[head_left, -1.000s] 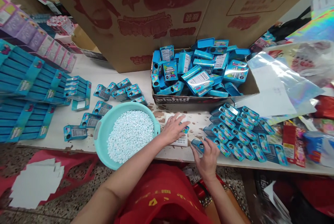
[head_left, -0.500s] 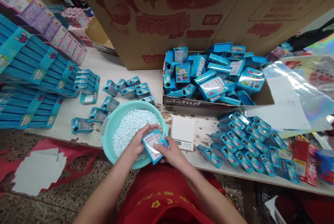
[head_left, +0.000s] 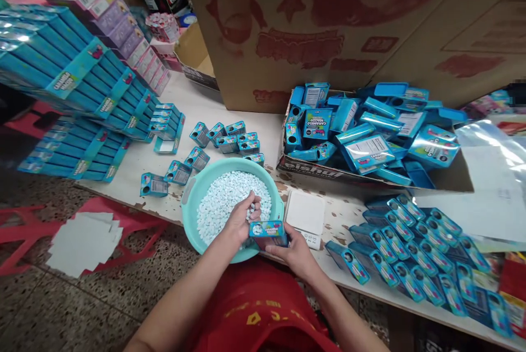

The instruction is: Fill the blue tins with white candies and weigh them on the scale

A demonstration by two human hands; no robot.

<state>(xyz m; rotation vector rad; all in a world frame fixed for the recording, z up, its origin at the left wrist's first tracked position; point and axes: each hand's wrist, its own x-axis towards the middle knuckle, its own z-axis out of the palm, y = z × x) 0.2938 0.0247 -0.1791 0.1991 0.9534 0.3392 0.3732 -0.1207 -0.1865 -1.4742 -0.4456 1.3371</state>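
Observation:
My right hand (head_left: 296, 253) grips a small blue candy box (head_left: 269, 238) upright over the near right rim of a turquoise basin (head_left: 189, 231). White candies show at the round opening in the box's top. My left hand (head_left: 242, 219) is curled around a few white candies, just left of that opening and above the basin. Loose white candies (head_left: 222, 198) fill much of the basin. Right of the basin lies a white kitchen scale (head_left: 304, 214) with nothing on its plate.
A carton (head_left: 312, 170) heaped with blue boxes stands at the back right. Rows of blue boxes (head_left: 411, 253) lie at the right; several more (head_left: 228, 144) stand behind the basin. Stacked display packs (head_left: 82, 84) rise at the left. Card sheets (head_left: 84, 242) rest on a red stool.
The blue box has tipped from lying flat between both hands to upright in my right hand. My left hand has let go of it and now holds candies. The view has shifted left.

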